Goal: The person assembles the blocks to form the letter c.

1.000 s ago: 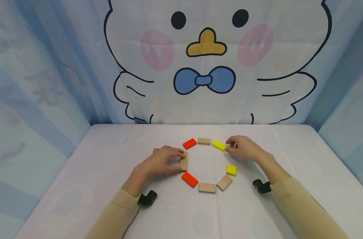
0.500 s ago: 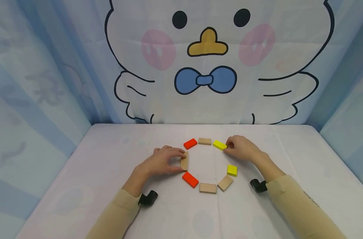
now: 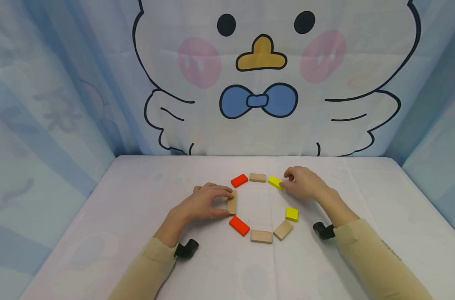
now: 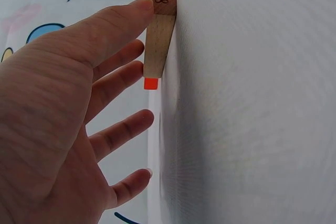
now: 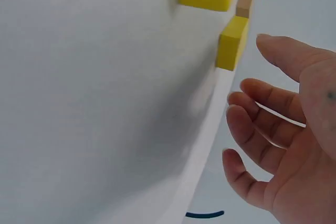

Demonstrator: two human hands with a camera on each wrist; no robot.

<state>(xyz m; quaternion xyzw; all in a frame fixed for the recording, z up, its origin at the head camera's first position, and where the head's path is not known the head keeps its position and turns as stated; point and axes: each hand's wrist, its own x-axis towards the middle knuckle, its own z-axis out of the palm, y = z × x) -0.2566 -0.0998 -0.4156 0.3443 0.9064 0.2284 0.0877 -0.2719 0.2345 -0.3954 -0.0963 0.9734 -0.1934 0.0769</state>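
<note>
Several small rectangular blocks lie in a ring on the white-covered table. At the ring's left side my left hand (image 3: pixel 202 202) holds a plain wooden block (image 3: pixel 232 204), thumb at its near end and fingertips toward the far end. In the left wrist view this wooden block (image 4: pixel 161 43) shows a printed 28, and the other fingers spread loosely. My right hand (image 3: pixel 304 182) is beside the far-right yellow block (image 3: pixel 275 182). The right wrist view shows a gap between its relaxed fingers and that yellow block (image 5: pixel 231 45).
A red block (image 3: pixel 239 181) and a wooden one (image 3: pixel 257 178) form the ring's far side. Along the near side are a red block (image 3: pixel 239 226), two wooden blocks (image 3: pixel 261 236) and a yellow one (image 3: pixel 292 214). A printed curtain (image 3: pixel 167 50) hangs behind the table.
Half a second ago the right fingertips were on the far-right yellow block; now they have come off it, and the block slants a little more. The left hand keeps its grip.
</note>
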